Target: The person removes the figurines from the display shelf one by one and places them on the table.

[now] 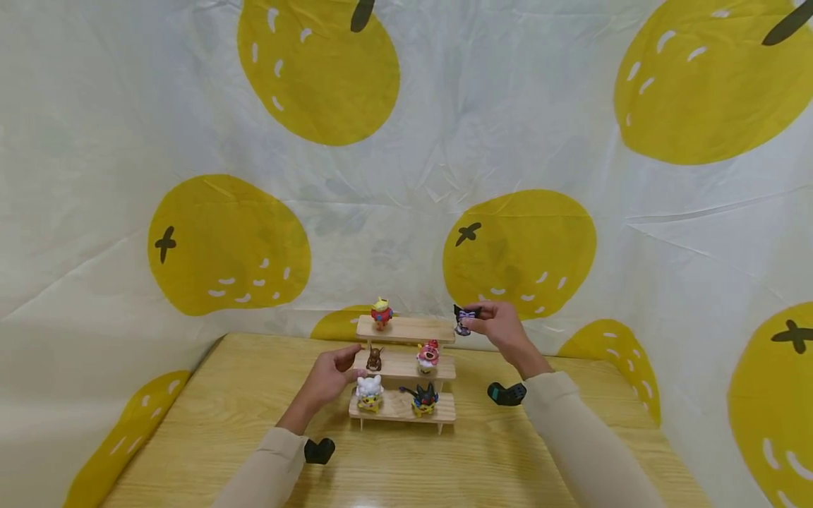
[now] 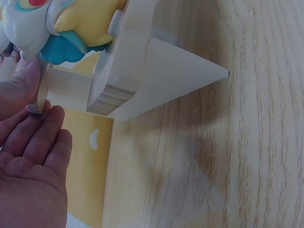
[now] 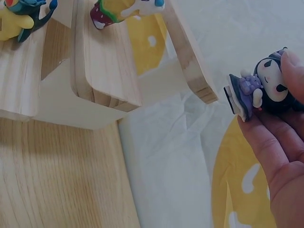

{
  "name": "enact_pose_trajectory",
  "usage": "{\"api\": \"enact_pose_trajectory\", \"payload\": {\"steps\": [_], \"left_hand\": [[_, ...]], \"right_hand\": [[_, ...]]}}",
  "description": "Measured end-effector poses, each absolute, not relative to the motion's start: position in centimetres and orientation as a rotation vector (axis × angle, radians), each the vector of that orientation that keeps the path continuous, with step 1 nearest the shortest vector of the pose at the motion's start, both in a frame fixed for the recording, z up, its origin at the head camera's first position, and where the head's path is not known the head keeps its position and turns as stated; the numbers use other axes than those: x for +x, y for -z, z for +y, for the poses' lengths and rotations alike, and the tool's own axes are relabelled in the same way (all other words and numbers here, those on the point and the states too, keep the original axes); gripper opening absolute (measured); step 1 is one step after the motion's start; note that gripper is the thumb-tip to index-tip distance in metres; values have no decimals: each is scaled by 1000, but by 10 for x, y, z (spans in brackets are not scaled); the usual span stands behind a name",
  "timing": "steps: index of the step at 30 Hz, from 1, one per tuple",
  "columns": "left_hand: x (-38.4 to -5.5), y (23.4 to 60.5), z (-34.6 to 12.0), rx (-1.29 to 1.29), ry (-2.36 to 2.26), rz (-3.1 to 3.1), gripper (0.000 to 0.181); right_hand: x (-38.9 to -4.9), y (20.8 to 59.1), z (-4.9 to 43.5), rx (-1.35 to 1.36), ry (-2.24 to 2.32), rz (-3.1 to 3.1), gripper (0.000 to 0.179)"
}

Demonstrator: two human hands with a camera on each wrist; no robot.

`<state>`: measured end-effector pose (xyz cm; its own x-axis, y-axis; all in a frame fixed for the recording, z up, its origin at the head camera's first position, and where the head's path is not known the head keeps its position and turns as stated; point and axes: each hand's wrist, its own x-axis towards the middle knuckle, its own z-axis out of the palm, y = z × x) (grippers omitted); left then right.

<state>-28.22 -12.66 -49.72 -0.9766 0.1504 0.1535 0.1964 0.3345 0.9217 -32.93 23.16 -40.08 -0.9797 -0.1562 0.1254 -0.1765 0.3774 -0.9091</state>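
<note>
From where I stand, the right hand point(image 1: 504, 333) has a small black-and-purple figurine point(image 3: 248, 86) pinched between thumb and fingers. The figurine is held up in the air just off the right end of the top board point(image 1: 419, 329) of a three-step wooden stand point(image 1: 394, 406); from the right wrist, a gap shows between its base and the board's end. The left hand point(image 1: 325, 379) is taking hold of the stand itself: its thumb and fingers grasp the left end of the middle board point(image 1: 400, 363).

Close about the hands, the boards carry company. A red figure with a yellow top point(image 1: 382, 315) stands toward the left of the top step. Below it, a brown figure point(image 1: 373, 359) sits right by the left fingers, while a pink-and-red figure point(image 1: 428, 355) stands near the other end of that step. On the lowest step, a white-hooded yellow figure point(image 1: 369, 394) is just below the left thumb, and a black-eared figure point(image 1: 424, 400) stands to the right.

Further out, a black device point(image 1: 506, 394) shows beside the right wrist and another dark piece point(image 1: 319, 450) by the left sleeve point(image 1: 269, 462). The stand is on a wood-grain table point(image 1: 197, 430), and behind hangs pale cloth point(image 1: 444, 92) printed with big yellow fruit.
</note>
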Motion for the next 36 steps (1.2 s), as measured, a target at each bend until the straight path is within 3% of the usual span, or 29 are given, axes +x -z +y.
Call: {"api": "enact_pose_trajectory", "payload": {"steps": [36], "left_hand": [[-283, 500, -127, -316, 1757, -2550, 58]], "right_hand": [[-326, 403, 258, 292, -1660, -2609, 38]]}}
